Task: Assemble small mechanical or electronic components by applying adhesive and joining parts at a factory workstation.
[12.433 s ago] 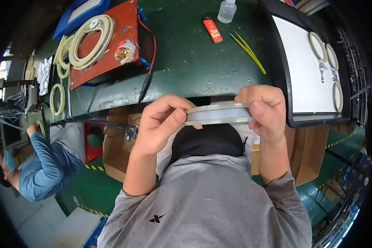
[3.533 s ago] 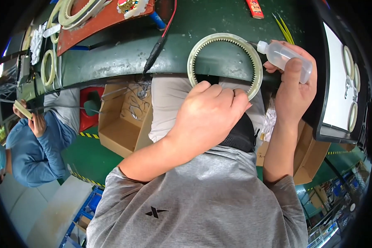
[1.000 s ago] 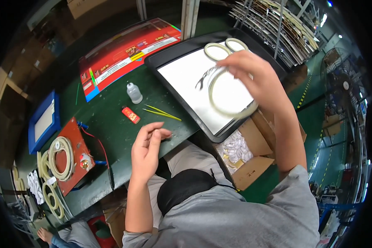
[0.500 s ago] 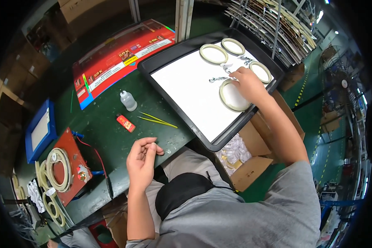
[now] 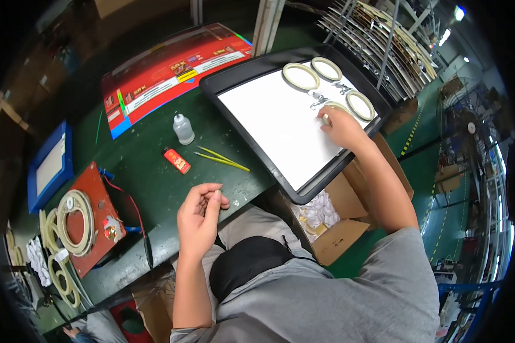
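My right hand (image 5: 345, 129) is over a black tray (image 5: 257, 150) lined with a white sheet. Its bent fingers pinch the rim of a pale ring (image 5: 339, 105), which is mostly hidden behind the hand. Beyond it on the sheet lie two more cream rings (image 5: 301, 76), one of them farther back, and another ring (image 5: 361, 106) is just to the right. Small silvery chains (image 5: 320, 102) lie between the rings. My left hand (image 5: 199, 220) rests at the front edge of the green table, palm turned inward. Its fingers curl loosely, apart from the thumb, with nothing visible in them.
On the table (image 5: 149, 134) stand a clear squeeze bottle (image 5: 183, 129), a red lighter-like item (image 5: 177, 160) and yellow tweezers (image 5: 223, 159). A red board with rings (image 5: 77, 223) and a blue frame (image 5: 51, 166) are at left. An open carton (image 5: 340, 240) sits below the tray.
The ring and a chain by my right hand have moved farther back on the tray, toward the other rings. The hand has turned slightly. My left hand stays nearly still; the view has shifted a little.
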`<action>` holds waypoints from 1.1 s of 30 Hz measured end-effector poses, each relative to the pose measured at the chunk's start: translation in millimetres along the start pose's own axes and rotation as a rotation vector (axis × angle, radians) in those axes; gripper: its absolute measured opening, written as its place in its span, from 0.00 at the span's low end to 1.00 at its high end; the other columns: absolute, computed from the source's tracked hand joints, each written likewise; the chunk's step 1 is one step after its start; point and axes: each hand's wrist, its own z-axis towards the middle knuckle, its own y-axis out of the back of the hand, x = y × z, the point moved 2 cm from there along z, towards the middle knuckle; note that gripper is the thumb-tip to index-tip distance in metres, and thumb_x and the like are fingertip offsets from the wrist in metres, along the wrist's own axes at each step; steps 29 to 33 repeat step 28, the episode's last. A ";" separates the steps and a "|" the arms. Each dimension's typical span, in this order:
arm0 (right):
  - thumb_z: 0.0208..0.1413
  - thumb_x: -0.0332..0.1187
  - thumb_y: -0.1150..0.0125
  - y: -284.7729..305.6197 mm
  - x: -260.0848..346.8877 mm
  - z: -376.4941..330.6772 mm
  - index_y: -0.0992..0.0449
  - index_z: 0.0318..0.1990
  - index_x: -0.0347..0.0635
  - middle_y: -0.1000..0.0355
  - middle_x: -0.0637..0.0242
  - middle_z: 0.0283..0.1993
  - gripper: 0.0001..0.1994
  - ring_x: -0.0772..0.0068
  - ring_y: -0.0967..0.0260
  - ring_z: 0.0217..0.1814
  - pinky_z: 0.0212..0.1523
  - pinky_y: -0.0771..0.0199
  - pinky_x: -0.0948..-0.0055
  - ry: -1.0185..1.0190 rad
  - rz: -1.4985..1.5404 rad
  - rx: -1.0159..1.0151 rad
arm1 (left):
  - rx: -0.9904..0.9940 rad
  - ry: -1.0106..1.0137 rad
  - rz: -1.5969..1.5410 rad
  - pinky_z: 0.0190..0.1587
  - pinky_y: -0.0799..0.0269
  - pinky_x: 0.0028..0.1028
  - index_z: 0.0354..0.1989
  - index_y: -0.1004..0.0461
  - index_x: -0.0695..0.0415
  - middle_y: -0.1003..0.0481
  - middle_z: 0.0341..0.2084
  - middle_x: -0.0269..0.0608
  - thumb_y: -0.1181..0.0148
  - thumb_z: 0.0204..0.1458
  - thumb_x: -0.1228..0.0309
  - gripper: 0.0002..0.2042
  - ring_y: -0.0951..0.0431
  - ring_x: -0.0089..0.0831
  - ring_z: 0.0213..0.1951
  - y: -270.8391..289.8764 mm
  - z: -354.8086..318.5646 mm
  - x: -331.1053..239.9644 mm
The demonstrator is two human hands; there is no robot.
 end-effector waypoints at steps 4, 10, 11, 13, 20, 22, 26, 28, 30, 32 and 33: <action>0.51 0.26 0.36 -2.0 -13.8 6.4 0.24 0.47 0.45 0.28 0.49 0.49 0.14 0.44 0.30 0.53 0.53 0.29 0.56 -0.003 -0.002 -0.045 | -0.018 -0.018 0.015 0.39 0.25 0.22 0.45 0.27 0.66 0.23 0.30 0.38 0.46 0.62 0.78 0.06 0.22 0.22 0.33 1.6 -0.2 2.6; 0.54 0.24 0.39 17.2 56.9 -11.5 0.25 0.52 0.40 0.28 0.51 0.50 0.16 0.49 0.29 0.52 0.52 0.30 0.60 0.127 -0.179 -0.230 | -0.018 -0.026 -0.037 0.41 0.25 0.23 0.47 0.28 0.65 0.24 0.31 0.38 0.47 0.63 0.78 0.07 0.23 0.21 0.35 6.5 0.5 13.3; 0.56 0.23 0.40 24.0 85.3 -19.6 0.24 0.51 0.40 0.27 0.52 0.47 0.15 0.52 0.28 0.50 0.50 0.29 0.63 0.255 -0.113 -0.298 | -0.013 -0.052 0.045 0.42 0.25 0.24 0.47 0.28 0.65 0.23 0.32 0.38 0.47 0.62 0.78 0.07 0.22 0.22 0.35 8.6 0.3 11.7; 0.57 0.23 0.41 30.9 138.4 -43.0 0.24 0.50 0.38 0.26 0.55 0.42 0.13 0.57 0.26 0.45 0.45 0.27 0.68 0.353 0.082 -0.337 | -0.104 -0.151 0.104 0.43 0.25 0.24 0.46 0.28 0.66 0.23 0.33 0.38 0.44 0.61 0.78 0.07 0.22 0.23 0.35 10.0 0.8 5.8; 0.57 0.22 0.42 -40.9 251.7 -73.7 0.26 0.50 0.32 0.27 0.51 0.47 0.13 0.52 0.27 0.50 0.51 0.27 0.62 0.542 0.524 -0.188 | -0.488 -0.527 0.504 0.49 0.30 0.37 0.49 0.31 0.64 0.27 0.42 0.51 0.35 0.50 0.75 0.19 0.26 0.43 0.45 27.6 62.2 -27.6; 0.56 0.22 0.41 -64.3 260.8 -56.1 0.27 0.51 0.32 0.28 0.50 0.49 0.14 0.49 0.29 0.51 0.52 0.29 0.60 0.509 0.470 -0.275 | -0.462 -0.421 0.725 0.57 0.35 0.43 0.53 0.33 0.67 0.29 0.48 0.57 0.32 0.47 0.70 0.26 0.30 0.51 0.52 32.9 93.6 -32.8; 0.54 0.23 0.39 -99.6 252.2 -39.9 0.29 0.52 0.31 0.32 0.50 0.50 0.17 0.45 0.34 0.52 0.54 0.33 0.55 0.340 0.310 -0.357 | -0.275 -0.159 0.740 0.61 0.38 0.45 0.56 0.33 0.65 0.29 0.52 0.60 0.30 0.47 0.66 0.29 0.33 0.57 0.58 28.7 120.3 -23.0; 0.55 0.25 0.38 -111.8 241.3 -34.2 0.29 0.53 0.36 0.32 0.50 0.50 0.18 0.46 0.34 0.51 0.54 0.33 0.55 0.283 0.333 -0.306 | -0.226 -0.038 0.628 0.62 0.39 0.43 0.59 0.34 0.60 0.29 0.54 0.60 0.28 0.45 0.64 0.32 0.33 0.57 0.60 35.2 122.2 -17.5; 0.55 0.25 0.38 -111.8 241.3 -34.2 0.29 0.53 0.36 0.32 0.50 0.50 0.18 0.46 0.34 0.51 0.54 0.33 0.55 0.283 0.333 -0.306 | -0.226 -0.038 0.628 0.62 0.39 0.43 0.59 0.34 0.60 0.29 0.54 0.60 0.28 0.45 0.64 0.32 0.33 0.57 0.60 35.2 122.2 -17.5; 0.55 0.25 0.38 -111.8 241.3 -34.2 0.29 0.53 0.36 0.32 0.50 0.50 0.18 0.46 0.34 0.51 0.54 0.33 0.55 0.283 0.333 -0.306 | -0.226 -0.038 0.628 0.62 0.39 0.43 0.59 0.34 0.60 0.29 0.54 0.60 0.28 0.45 0.64 0.32 0.33 0.57 0.60 35.2 122.2 -17.5; 0.55 0.25 0.38 -111.8 241.3 -34.2 0.29 0.53 0.36 0.32 0.50 0.50 0.18 0.46 0.34 0.51 0.54 0.33 0.55 0.283 0.333 -0.306 | -0.226 -0.038 0.628 0.62 0.39 0.43 0.59 0.34 0.60 0.29 0.54 0.60 0.28 0.45 0.64 0.32 0.33 0.57 0.60 35.2 122.2 -17.5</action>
